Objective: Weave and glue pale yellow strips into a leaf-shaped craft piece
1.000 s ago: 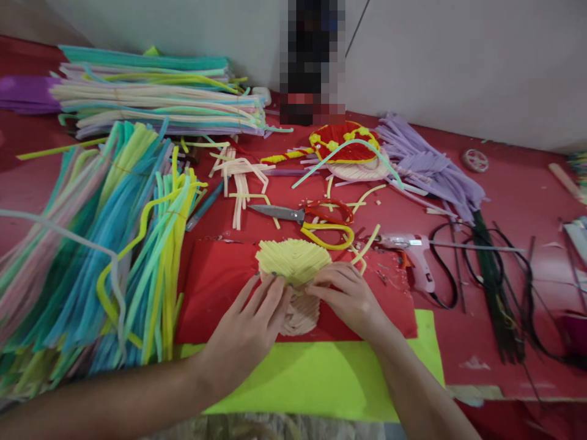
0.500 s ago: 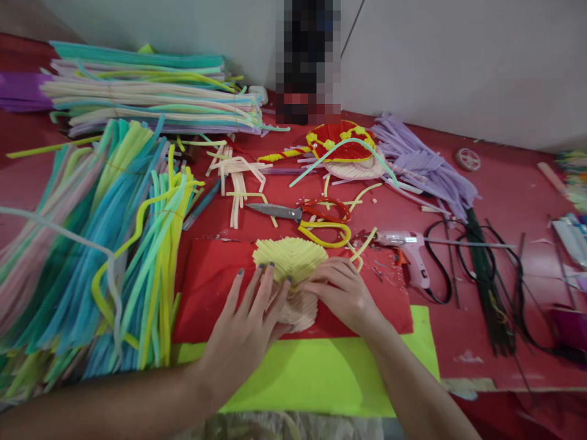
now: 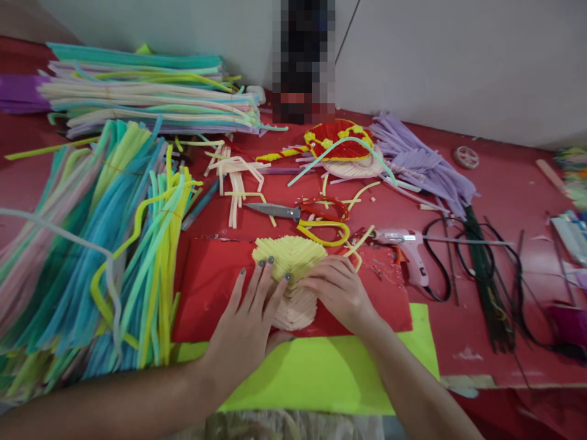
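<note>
A pale yellow and cream piece made of pipe cleaners, ribbed in a V pattern, lies on a red board. My left hand rests flat on its left side, fingers spread. At its right edge, my right hand has thumb and fingers pinched together on the piece. The exact grip is partly hidden behind the knuckles. Just beyond the piece lie scissors with one red and one yellow handle. Several cut pale yellow pipe cleaner ends lie near my right hand.
Bundles of coloured pipe cleaners fill the left side. A pink glue gun with a black cord lies to the right. Behind are a red and yellow fan-shaped piece and purple pipe cleaners. A lime-green sheet lies under the board.
The left thumb has moved outward, away from the piece, uncovering more of its lower cream part. The right hand stays at the right edge, shifted slightly left.
</note>
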`<act>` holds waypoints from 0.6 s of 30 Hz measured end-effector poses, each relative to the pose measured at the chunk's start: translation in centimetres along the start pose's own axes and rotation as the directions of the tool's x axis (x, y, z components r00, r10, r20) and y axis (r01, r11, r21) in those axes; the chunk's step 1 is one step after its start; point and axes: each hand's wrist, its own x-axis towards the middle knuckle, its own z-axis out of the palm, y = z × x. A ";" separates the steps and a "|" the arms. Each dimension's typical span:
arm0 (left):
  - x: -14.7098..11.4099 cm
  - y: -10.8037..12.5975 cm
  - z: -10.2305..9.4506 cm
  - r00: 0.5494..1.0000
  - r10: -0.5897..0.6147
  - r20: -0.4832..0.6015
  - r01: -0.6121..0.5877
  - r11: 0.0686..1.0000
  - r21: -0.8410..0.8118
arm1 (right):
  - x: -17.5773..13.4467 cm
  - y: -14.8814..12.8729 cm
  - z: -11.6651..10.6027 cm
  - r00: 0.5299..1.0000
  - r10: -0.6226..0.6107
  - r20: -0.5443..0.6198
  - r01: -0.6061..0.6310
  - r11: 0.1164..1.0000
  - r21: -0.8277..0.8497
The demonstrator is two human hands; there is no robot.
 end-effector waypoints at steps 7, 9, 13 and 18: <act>0.1 -0.2 -0.2 1.000 0.005 0.019 -0.005 0.999 -0.035 | -0.1 0.1 0.3 0.999 0.024 -0.038 -0.025 0.999 -0.045; 0.1 -0.1 -0.2 1.000 0.005 0.016 -0.004 0.999 -0.039 | -0.1 0.0 0.3 0.999 0.035 -0.032 -0.037 0.998 -0.049; 0.2 -0.1 -0.2 1.000 0.008 0.010 -0.007 0.999 -0.047 | -0.3 -0.1 -0.2 0.998 0.057 -0.020 -0.058 0.997 -0.051; 0.3 -0.1 -0.4 1.000 0.003 0.028 -0.002 0.999 -0.051 | -0.7 0.5 -1.3 0.993 0.116 -0.017 -0.117 0.989 -0.094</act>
